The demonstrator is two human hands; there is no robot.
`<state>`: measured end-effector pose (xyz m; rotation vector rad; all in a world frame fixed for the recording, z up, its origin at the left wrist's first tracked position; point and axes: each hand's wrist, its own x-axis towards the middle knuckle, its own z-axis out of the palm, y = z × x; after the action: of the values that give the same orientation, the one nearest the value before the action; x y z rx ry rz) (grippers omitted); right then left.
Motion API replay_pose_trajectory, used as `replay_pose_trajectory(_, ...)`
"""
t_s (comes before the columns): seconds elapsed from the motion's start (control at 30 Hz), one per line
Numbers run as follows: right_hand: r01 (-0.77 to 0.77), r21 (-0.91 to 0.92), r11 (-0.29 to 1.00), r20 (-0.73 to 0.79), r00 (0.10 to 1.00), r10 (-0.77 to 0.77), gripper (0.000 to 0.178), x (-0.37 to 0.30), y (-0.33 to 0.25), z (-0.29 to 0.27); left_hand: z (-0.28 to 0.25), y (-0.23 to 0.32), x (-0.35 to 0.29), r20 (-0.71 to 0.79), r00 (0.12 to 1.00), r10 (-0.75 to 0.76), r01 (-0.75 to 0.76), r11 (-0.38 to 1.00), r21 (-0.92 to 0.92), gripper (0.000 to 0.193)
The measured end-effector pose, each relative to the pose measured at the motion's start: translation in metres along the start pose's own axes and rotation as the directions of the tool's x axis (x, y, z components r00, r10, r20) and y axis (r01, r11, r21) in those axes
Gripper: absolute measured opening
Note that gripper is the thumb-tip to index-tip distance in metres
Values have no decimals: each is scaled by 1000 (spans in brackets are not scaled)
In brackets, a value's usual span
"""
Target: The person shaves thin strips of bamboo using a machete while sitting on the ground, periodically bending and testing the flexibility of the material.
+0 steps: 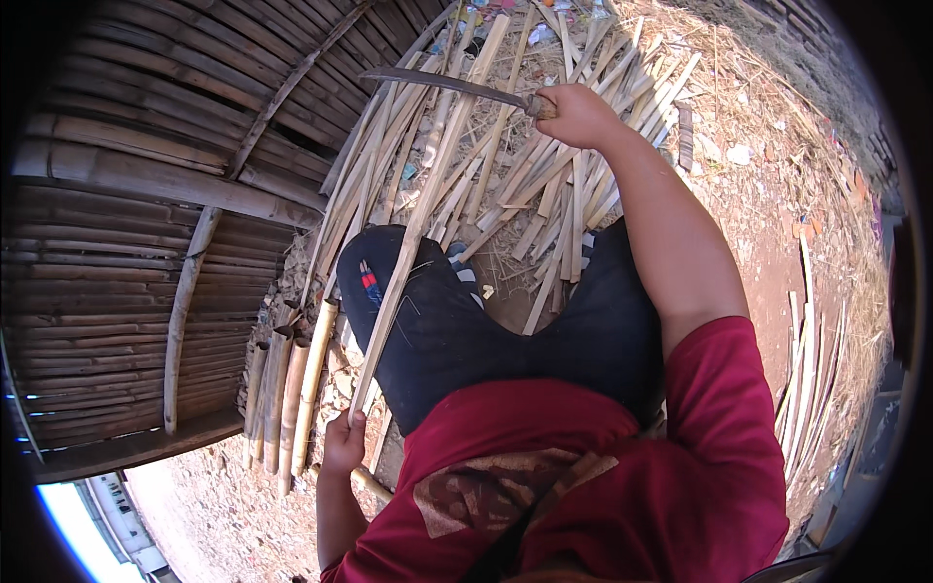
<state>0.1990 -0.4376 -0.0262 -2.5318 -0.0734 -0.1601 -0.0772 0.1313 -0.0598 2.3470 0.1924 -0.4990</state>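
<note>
A long split bamboo strip (409, 239) slants from beside my left hip, across my left thigh, to the far side of the picture. My left hand (344, 443) is closed round its near end. In my right hand (576, 117), stretched out ahead, is the handle of a machete. The long, slightly curved machete (449, 85) points left, and its blade crosses the strip near the far end. Whether the blade bites into the strip, I cannot tell. My dark-trousered legs are bent and apart.
Many loose split bamboo strips (544, 209) lie heaped between and beyond my knees. To the left rises a bamboo slat wall (136, 146), with several cut bamboo poles (293, 389) at its foot. More thin strips (807, 360) lie on the ground at the right.
</note>
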Motion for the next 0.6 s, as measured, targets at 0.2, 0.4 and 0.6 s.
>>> replay_pose_trajectory(0.2,132,-37,991,-1,991,-132,33,-19,-37,-8,8,-14,2,35,999,33,-31,998,-53,49)
replay_pose_trajectory(0.4,460,-194,866,149,887,-438,16,-31,-70,13,4,-17,5,14,994,106,-105,993,-55,51)
replay_pose_trajectory(0.6,93,-3,996,1,996,-93,25,-5,-13,-4,2,-38,2,-42,995,89,-91,995,-38,53)
